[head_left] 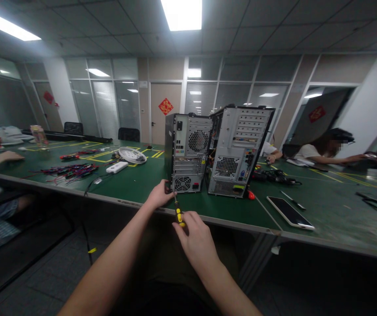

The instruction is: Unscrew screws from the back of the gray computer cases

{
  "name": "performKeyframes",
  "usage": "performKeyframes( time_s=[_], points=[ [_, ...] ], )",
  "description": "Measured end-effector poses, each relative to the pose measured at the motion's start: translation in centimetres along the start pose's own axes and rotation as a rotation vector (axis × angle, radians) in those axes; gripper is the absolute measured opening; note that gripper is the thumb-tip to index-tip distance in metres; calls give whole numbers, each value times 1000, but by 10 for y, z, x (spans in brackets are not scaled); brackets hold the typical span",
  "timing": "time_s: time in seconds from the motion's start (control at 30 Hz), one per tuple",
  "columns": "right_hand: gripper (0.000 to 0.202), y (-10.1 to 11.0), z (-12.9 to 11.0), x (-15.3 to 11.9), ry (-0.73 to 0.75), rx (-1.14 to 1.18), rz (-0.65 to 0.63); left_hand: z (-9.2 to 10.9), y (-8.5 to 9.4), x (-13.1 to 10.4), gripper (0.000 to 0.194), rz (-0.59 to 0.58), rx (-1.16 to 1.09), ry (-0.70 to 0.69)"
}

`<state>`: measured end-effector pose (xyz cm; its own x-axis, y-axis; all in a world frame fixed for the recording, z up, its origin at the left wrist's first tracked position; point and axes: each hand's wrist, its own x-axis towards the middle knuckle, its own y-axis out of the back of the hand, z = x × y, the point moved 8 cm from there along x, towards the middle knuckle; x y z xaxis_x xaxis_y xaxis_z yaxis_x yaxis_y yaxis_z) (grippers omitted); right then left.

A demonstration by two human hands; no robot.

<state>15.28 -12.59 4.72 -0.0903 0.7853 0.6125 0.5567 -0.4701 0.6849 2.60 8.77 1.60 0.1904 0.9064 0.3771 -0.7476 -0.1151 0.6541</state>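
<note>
Two desktop computer towers stand upright side by side, their rear panels facing me. At the lower left corner of the smaller tower (188,153) is my left hand (160,195), its fingers curled round the case edge and its thumb close to the screwdriver's shaft. My right hand (197,235) is closed on the yellow and black handle of a screwdriver (178,211). The shaft points up at that same corner; whether the tip sits in a screw is too small to tell. The larger tower (237,153) stands just right of it.
Left on the green table (136,186) lie a cable bundle (68,172), a white power strip (116,167) and a white basket (132,155). A phone (289,212), a thin pen-like tool (293,200) and black cables (277,177) lie right. Other people sit at both sides.
</note>
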Motion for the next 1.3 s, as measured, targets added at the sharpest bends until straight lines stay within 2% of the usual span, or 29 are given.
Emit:
performKeyframes(
  time_s=[0.23,0.5,0.7,0.9,1.03,1.3],
  points=[
    [14,-6,0,0,10,20,-27,3,1,-1,58,-8,4,6],
    [24,-6,-5,-3,110,-38,-6,3,1,-2,58,-23,-23,16],
    [17,-6,-1,-1,-7,-8,-51,2,0,-1,57,-19,-10,5],
    [12,-5,-3,-2,12,-10,-47,2,2,-2,58,-10,-10,3],
    [22,-10,-3,-3,50,-83,-75,3,1,-2,57,-11,-25,1],
    [37,-13,1,-4,20,-43,-129,4,1,-3,58,-20,-5,2]
  ],
)
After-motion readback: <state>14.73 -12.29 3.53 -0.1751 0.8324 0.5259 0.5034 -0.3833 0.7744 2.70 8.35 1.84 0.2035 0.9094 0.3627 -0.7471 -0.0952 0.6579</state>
